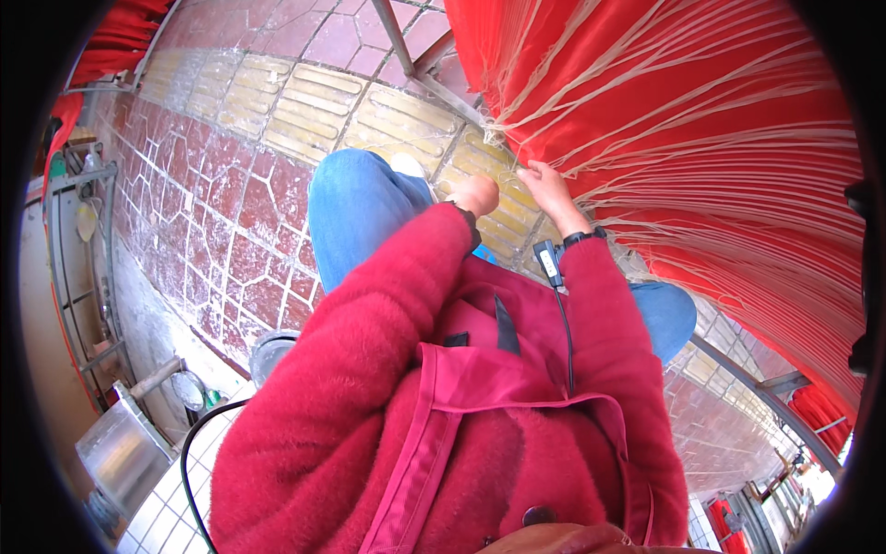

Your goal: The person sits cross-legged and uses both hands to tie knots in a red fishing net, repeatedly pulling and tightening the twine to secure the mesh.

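2 hands (477, 195) (551, 192); 2 denim knees (355, 189) (666, 319); 1 lg. red cloth (646, 102); prob. 1 metal pot (127, 454).

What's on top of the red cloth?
Pale strands fan across the red cloth, bunched at its edge near the right hand. Red shows between them; the cloth directly under the strands is covered, can't be seen.

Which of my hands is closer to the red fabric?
Your right hand, beside the red fabric; your left hand is farther off, over the yellow paving.
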Motion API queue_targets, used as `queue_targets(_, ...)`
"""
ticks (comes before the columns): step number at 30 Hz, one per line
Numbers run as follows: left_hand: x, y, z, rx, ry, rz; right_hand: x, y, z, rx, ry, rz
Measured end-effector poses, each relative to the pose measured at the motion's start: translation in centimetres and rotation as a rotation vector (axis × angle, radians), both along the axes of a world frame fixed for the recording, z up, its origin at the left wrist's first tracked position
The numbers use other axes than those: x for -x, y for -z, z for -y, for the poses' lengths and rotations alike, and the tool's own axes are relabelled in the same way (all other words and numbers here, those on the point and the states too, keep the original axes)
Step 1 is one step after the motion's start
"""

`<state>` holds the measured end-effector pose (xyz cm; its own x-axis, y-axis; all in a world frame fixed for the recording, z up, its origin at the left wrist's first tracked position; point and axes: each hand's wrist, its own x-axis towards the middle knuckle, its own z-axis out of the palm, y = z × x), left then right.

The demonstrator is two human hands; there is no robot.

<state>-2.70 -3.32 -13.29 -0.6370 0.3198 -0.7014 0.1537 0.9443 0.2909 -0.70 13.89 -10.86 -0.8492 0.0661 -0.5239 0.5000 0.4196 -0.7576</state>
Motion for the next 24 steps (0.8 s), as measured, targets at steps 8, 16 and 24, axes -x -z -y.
queue_targets(8, -1.0, 1.7, -0.3, -0.082, 0.354, 0.161, 0.1, 0.8, 1.6, 0.431, 0.178, 0.173)
queue_targets(16, 2.5, -4.2, -2.2, -0.670, -0.464, 0.214, -4.1, -2.2, 0.2, 0.205, 0.011, 0.030)
queue_targets(24, 4.3, -15.2, -2.6, -0.920, -0.205, 0.384, -6.7, -4.1, 0.4, 0.080, -0.101, -0.101)
